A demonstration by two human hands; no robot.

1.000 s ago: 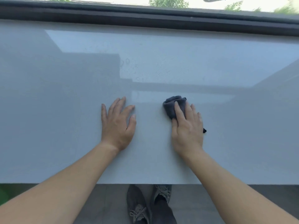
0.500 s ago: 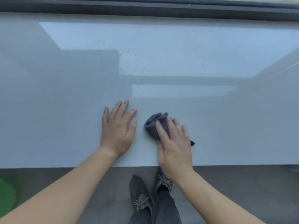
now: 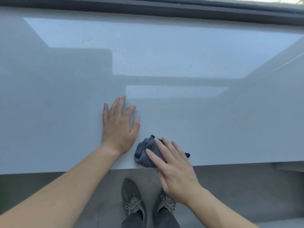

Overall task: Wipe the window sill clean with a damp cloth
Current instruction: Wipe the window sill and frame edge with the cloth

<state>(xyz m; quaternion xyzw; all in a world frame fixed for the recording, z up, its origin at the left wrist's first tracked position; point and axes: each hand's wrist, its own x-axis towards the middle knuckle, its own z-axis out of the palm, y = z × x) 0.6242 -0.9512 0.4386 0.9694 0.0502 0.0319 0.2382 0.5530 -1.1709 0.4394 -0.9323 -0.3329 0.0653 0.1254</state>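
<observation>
A wide, glossy pale grey window sill [image 3: 213, 125] fills most of the view. A crumpled dark grey cloth [image 3: 144, 152] lies at the sill's front edge, just right of centre. My right hand [image 3: 174, 170] presses flat on the cloth with the fingers spread over it; part of the cloth is hidden under the palm. My left hand [image 3: 119, 127] rests flat on the sill just left of the cloth, fingers apart, holding nothing.
A dark window frame [image 3: 164, 10] runs along the sill's far edge. Faint water spots [image 3: 125, 63] mark the sunlit patch in the middle. Below the front edge is grey tiled floor [image 3: 230, 195] with my two grey shoes [image 3: 133, 203].
My right hand has dragged the cloth from the middle of the sill toward me and leftward, down to the front edge. My left hand has stayed in place.
</observation>
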